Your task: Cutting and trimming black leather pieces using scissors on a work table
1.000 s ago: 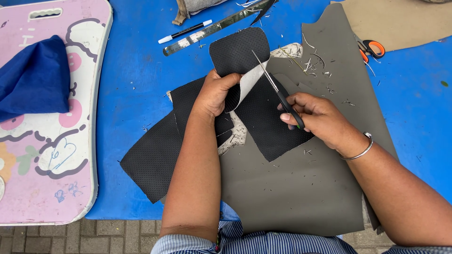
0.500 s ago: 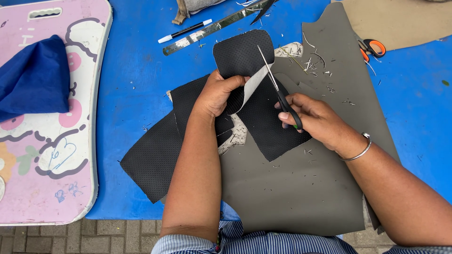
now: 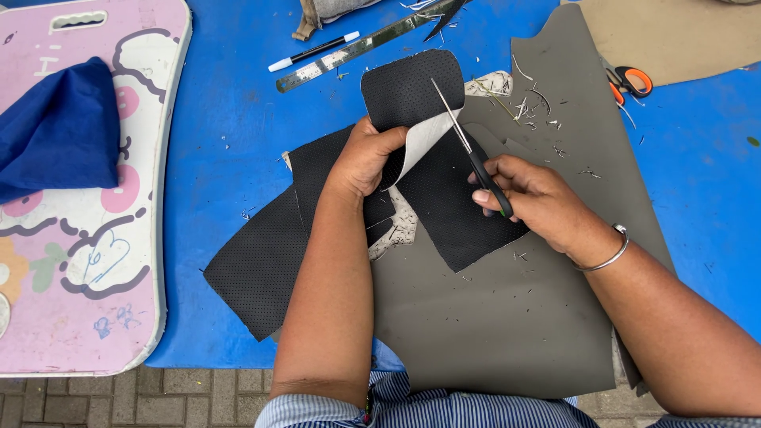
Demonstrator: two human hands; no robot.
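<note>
The left hand [image 3: 366, 158] pinches the edge of a black perforated leather piece [image 3: 412, 91], folding it up so that its pale grey underside shows — thumb on top, fingers curled beneath the fold. The right hand [image 3: 533, 194] is closed around the black handles of a pair of scissors [image 3: 468, 147], whose slim blades point up and away from the person, their tips over the rounded upper part of the black piece; from here I cannot tell whether the blades are parted.

The black piece lies on a large grey sheet of leather [image 3: 507, 317] spread over the blue worktop [image 3: 230, 143]. A second black perforated piece [image 3: 258, 265] lies to the left, partly under the left forearm and reaching off the grey sheet onto the blue surface. Small offcuts and slivers are scattered over the grey sheet near the scissor tips.

Further away, near the top edge, lie a metal ruler [image 3: 349, 54] and, just beside it, a white-and-black pen [image 3: 311, 51]. A pair of orange-handled scissors [image 3: 630, 82] rests at the right, at the edge of a tan sheet [image 3: 682, 36]. At the far left sits a pink board [image 3: 87, 261] with cartoon drawings — a folded blue cloth [image 3: 63, 131] lies on it.
</note>
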